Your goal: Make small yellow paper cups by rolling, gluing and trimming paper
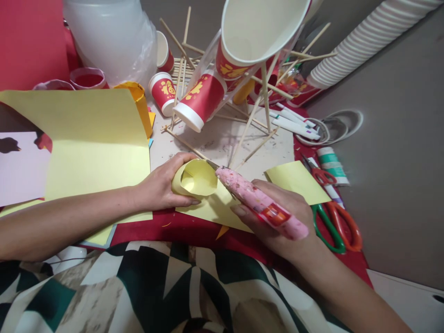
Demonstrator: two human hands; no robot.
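Note:
My left hand [163, 185] is closed around a piece of yellow paper rolled into a cone [196, 178], with the cone's open mouth facing me. My right hand [277, 217] grips a pink glue gun [260, 201], whose tip touches the cone's upper right edge. The cone is the curled end of a flat yellow sheet [215, 208] lying on the red table between my hands.
Large yellow sheet [90, 138] at left. Behind stands a structure of red paper cups [201, 99] and wooden sticks [256, 115]. Green and orange scissors [335, 222], tape roll [331, 164], glue sticks [294, 122] and a stack of white cups [364, 41] at right.

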